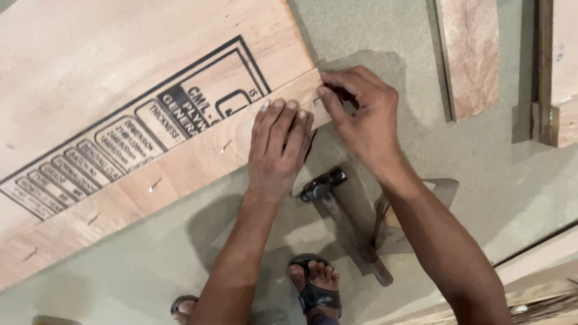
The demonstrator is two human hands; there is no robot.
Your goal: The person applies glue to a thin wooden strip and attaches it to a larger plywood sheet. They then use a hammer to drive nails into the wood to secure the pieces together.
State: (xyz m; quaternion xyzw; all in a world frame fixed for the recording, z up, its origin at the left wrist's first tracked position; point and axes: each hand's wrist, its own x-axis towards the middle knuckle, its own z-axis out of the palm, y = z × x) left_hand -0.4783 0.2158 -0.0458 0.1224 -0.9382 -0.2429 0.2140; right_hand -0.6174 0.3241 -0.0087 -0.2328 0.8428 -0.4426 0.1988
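A large plywood sheet (108, 54) with a black printed stamp lies on the floor, and a narrow wooden strip (180, 174) lies along its near edge. Several small nails are partly driven into the strip. My left hand (278, 150) rests flat on the strip's right end, fingers together. My right hand (355, 114) pinches a small nail (317, 103) upright at the strip's end corner. A hammer (343, 213) with a dark head and wooden handle lies on the floor just below my hands, untouched.
The floor (512, 192) is grey-green. Two more plywood offcuts (472, 54) lie at the upper right, and another board edge (542, 265) at the lower right. My sandalled feet (316, 286) stand at the bottom, beside the hammer handle.
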